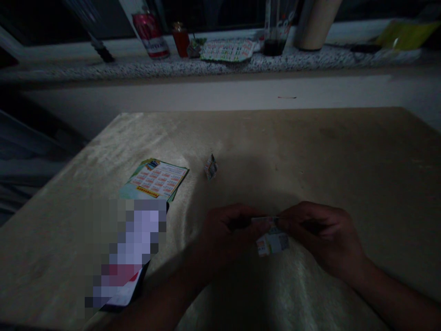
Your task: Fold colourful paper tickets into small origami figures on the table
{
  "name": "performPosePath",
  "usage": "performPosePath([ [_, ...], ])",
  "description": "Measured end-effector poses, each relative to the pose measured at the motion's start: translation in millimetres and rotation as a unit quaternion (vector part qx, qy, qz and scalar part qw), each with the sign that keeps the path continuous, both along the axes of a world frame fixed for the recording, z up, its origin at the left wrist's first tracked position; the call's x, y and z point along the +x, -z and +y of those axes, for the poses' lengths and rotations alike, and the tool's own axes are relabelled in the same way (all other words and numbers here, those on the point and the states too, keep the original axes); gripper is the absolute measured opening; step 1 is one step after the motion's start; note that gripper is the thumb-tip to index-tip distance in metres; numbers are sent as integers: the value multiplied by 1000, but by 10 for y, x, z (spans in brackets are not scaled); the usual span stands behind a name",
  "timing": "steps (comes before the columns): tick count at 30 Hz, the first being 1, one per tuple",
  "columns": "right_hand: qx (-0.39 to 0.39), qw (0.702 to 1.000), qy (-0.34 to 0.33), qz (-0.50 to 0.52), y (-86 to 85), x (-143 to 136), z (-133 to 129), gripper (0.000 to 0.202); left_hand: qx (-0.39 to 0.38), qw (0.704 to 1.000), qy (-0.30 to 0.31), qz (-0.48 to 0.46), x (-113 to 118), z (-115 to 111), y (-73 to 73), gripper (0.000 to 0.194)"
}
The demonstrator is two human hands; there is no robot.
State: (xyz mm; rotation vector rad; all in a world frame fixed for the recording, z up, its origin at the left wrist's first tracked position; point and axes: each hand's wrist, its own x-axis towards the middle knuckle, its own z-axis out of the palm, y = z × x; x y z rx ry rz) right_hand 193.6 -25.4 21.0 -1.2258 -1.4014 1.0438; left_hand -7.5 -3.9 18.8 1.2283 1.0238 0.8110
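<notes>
Between my two hands is a small folded piece of printed paper [274,242], white with coloured patches. My left hand [229,234] pinches its upper left edge between thumb and fingers. On the opposite side, my right hand [322,234] grips the upper right edge the same way. The paper's top edge is partly covered by my fingertips. Farther back on the table stands a small folded paper piece [211,168] with a similar print. To its left lies a stack of printed paper sheets [158,178], green and yellow at the borders.
A phone [127,289], partly pixelated, lies at the left of the table [327,151]. On the granite windowsill [127,69] behind are a pink can [150,34], a red bottle [180,39], a printed packet [227,49], a glass [274,32] and a beige cylinder [319,23].
</notes>
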Motion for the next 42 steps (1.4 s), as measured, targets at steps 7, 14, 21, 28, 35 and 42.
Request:
performPosePath([
  [7, 21, 999, -30, -24, 22, 4, 5, 3, 53, 998, -1, 43, -20, -2, -2, 8],
  [14, -14, 998, -37, -48, 27, -6, 3, 12, 104, 989, 54, 87, -19, -17, 4, 12],
  [21, -34, 997, -65, 0, 30, 7, 18, 9, 128, 980, 73, 136, -25, -28, -3, 14],
  [28, -69, 995, -71, 17, 73, 30, 3, 19, 124, 985, 61, 104, -14, -26, 14, 12],
  [35, -86, 989, -113, 32, 45, 43, 18, 15, 120, 984, 73, 113, -24, -31, 18, 11],
  [42, -83, 987, -119, 70, 72, 54, 3, 6, 72, 993, 58, 70, -33, -9, 24, 10],
])
